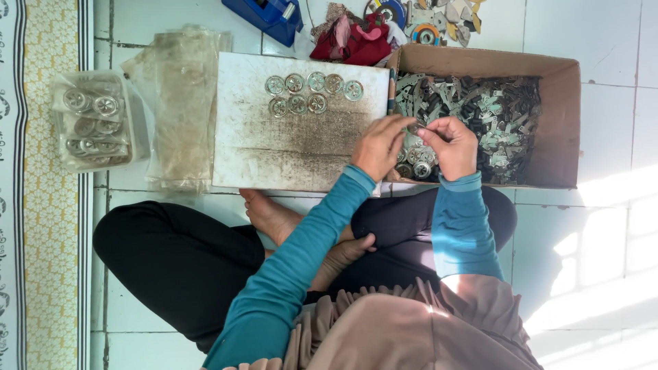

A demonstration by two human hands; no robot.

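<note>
Left hand [377,147], right hand [452,145]: fingers pinched on small metal piece [416,128] over cardboard box [555,123].

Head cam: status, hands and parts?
Left hand and right hand pinch a small metal part together over the cardboard box. Eight finished discs lie on the white board. Nothing blocking.

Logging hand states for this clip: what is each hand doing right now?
Left hand: fingers pinched on a small metal piece above the cardboard box.
Right hand: pinching the same piece.
</note>
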